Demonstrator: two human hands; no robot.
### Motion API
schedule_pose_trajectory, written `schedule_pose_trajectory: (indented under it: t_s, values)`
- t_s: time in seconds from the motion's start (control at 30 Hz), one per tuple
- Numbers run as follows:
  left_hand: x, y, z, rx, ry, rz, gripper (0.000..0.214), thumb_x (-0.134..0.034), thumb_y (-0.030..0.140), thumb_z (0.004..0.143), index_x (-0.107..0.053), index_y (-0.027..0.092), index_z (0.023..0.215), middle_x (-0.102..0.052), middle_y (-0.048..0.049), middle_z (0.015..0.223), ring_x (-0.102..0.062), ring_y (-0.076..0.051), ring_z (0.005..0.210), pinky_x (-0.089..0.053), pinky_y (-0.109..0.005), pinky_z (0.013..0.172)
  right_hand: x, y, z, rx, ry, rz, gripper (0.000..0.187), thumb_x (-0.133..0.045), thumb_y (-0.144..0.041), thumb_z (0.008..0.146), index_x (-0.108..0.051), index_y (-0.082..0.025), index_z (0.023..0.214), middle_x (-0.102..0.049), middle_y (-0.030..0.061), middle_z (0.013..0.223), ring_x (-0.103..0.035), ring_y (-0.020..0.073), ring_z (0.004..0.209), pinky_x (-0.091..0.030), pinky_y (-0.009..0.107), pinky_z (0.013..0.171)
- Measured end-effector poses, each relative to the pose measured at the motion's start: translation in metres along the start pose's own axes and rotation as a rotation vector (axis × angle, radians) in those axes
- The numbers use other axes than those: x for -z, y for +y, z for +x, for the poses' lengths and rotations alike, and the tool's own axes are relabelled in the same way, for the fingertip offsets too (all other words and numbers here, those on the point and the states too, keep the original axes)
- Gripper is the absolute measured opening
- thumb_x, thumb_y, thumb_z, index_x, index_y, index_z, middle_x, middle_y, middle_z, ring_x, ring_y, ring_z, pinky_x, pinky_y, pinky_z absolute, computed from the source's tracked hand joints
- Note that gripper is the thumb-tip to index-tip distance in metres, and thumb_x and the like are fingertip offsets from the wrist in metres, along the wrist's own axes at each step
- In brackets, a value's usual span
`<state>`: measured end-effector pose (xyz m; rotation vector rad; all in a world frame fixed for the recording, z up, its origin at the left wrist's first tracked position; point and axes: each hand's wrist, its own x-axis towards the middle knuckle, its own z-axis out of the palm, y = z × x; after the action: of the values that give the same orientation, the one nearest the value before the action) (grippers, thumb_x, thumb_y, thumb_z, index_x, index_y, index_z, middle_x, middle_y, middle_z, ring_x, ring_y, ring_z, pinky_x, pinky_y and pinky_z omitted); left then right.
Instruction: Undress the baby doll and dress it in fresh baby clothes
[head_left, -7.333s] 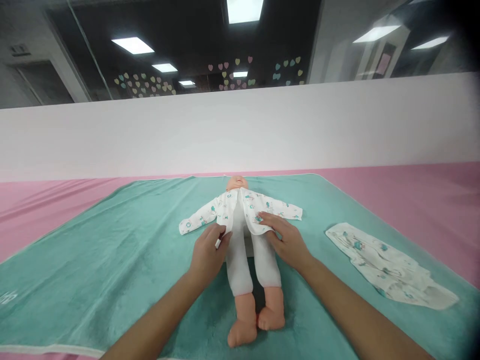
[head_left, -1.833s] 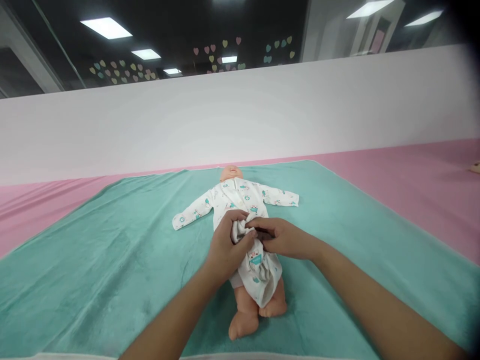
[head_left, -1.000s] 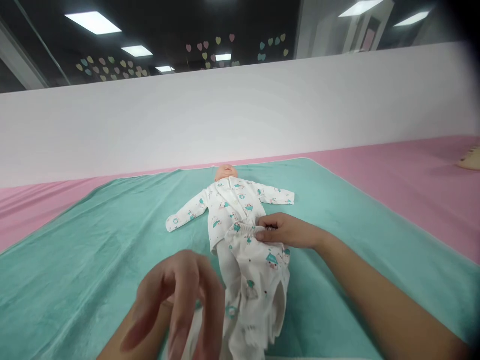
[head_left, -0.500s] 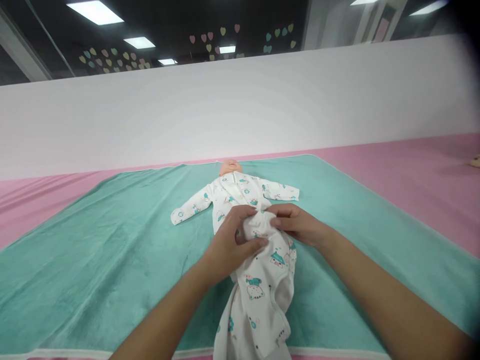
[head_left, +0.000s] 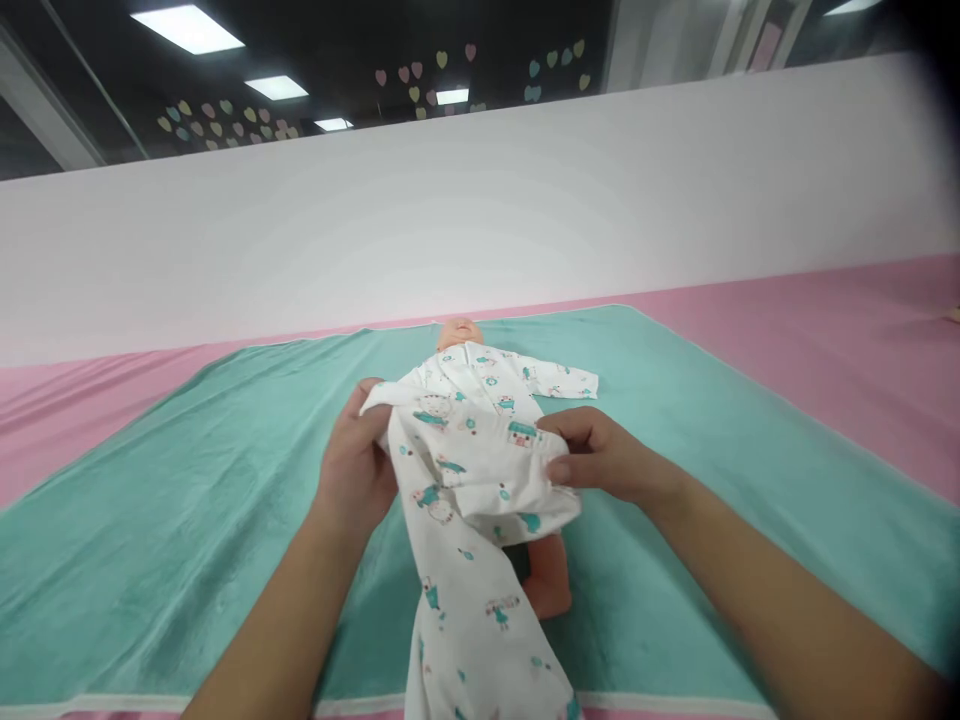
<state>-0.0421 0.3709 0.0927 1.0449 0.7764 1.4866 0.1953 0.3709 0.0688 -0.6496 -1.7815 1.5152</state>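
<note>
A baby doll lies on its back, its head [head_left: 459,333] at the far end and its white printed long-sleeved top [head_left: 487,378] showing above a second garment. That loose white garment [head_left: 457,530], printed with teal and pink animals, lies over the doll's lower body and trails towards me. My left hand [head_left: 352,460] pinches its upper left corner beside the doll's chest. My right hand [head_left: 600,455] grips its folded right edge. The doll's foot [head_left: 547,590] shows under the garment; its legs are mostly hidden.
The doll lies on a teal plush mat [head_left: 187,560], which covers a pink sheet [head_left: 825,340]. A white partition [head_left: 480,200] rises behind, with paper hearts on dark glass above it. A small tan object sits at the far right edge.
My left hand has moved left and up, drawing the garment's corner across the doll. The garment now lies spread wider, and the doll's foot shows beneath it.
</note>
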Motion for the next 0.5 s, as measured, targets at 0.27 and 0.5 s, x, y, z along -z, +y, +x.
schedule_pose_trajectory:
  t_s: [0.27,0.5]
  values:
    - [-0.002,0.026,-0.036,0.202,-0.353,0.053,0.030,-0.064,0.042,0.068,-0.057,0.016,0.080,-0.052,-0.0038,0.064,-0.049,-0.013,0.053,-0.040,-0.025,0.050,-0.012,-0.026,-0.010,0.087,0.139,0.290,0.030,-0.064,-0.043,0.073,-0.052,-0.015,0.073,-0.046,-0.0012,0.061,-0.043,0.0064,0.051,-0.032,0.018,0.048]
    - [-0.013,0.107,-0.093,-0.030,-0.400,0.013,0.030,-0.067,0.047,0.057,-0.051,0.022,0.063,-0.039,0.0018,0.040,-0.040,-0.013,0.032,-0.030,-0.024,0.031,-0.038,-0.119,-0.061,0.212,0.010,0.231,0.029,-0.062,-0.042,0.074,-0.050,-0.017,0.067,-0.042,-0.0025,0.053,-0.038,0.0048,0.042,-0.028,0.016,0.040]
